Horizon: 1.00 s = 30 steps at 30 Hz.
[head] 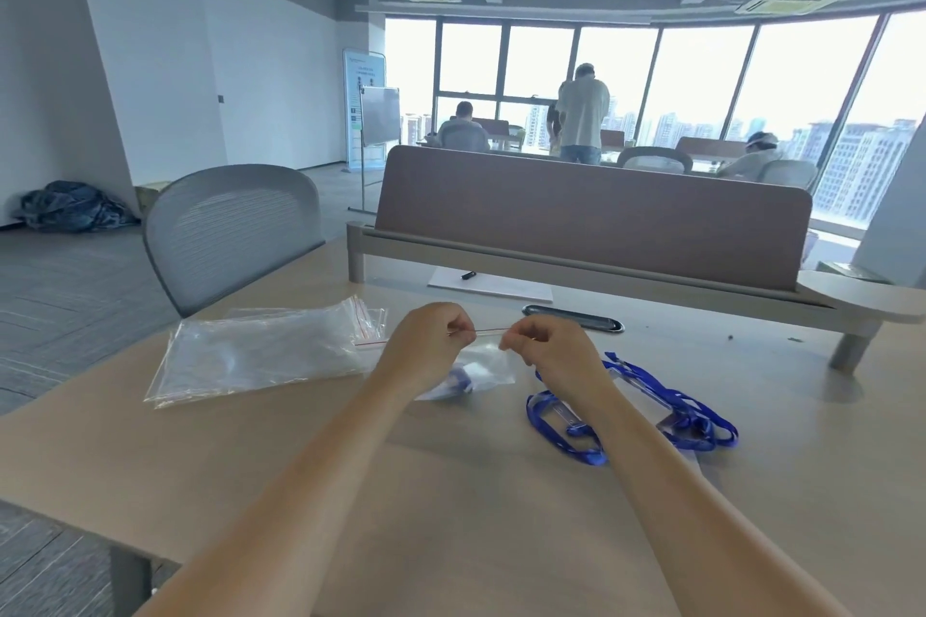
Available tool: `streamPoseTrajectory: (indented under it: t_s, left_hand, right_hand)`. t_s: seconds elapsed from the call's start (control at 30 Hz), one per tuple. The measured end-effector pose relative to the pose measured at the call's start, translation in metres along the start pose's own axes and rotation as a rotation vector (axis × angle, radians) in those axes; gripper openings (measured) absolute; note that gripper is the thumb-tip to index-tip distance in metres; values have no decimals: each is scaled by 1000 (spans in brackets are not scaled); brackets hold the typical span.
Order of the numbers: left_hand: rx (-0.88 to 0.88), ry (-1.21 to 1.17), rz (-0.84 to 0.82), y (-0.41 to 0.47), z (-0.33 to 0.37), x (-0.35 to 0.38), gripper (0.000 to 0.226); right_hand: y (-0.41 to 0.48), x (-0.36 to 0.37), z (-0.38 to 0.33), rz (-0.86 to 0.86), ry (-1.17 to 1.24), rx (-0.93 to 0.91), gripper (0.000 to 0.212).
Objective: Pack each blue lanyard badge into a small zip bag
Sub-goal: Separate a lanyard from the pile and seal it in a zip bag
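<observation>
A small clear zip bag (483,363) with a red seal line hangs between my two hands above the table. My left hand (426,341) pinches the left end of its top strip, and my right hand (546,348) pinches the right end. A blue lanyard badge (458,383) shows inside the bag, partly hidden behind my left wrist. Loose blue lanyard badges (651,411) lie tangled on the table just right of my right forearm. A pile of empty clear zip bags (260,356) lies to the left of my left hand.
The tan table (451,516) ends at a brown divider panel (591,210) in front. A white paper (488,286) with a small black item lies by the divider, next to a dark cable slot (571,317). A grey mesh chair (235,231) stands at left. People work at far desks.
</observation>
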<state>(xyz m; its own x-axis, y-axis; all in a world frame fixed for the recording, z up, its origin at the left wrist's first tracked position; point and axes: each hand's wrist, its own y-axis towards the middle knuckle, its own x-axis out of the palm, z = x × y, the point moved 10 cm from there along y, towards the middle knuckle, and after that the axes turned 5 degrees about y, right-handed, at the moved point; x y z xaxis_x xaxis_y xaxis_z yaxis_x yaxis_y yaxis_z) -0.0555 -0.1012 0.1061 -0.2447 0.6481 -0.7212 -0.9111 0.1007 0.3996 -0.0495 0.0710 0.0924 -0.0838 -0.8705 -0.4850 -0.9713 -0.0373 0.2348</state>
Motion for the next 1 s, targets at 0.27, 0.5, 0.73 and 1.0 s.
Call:
streamPoseTrajectory:
  t_s: [0.27,0.5,0.73,1.0]
  left_hand:
    - [-175,94,87,1,-57,-49,10]
    - [-294,-394,184,7,-88,-76,5]
    - [-173,-846,238,27,-37,-82,4]
    - [-5,-873,271,58,69,-85,6]
  right_hand:
    - [21,-8,-24,118,252,5,12]
    - [36,-16,-40,187,308,2,12]
    - [35,-64,-65,324,411,-45,13]
    - [6,-162,-81,481,436,-107,12]
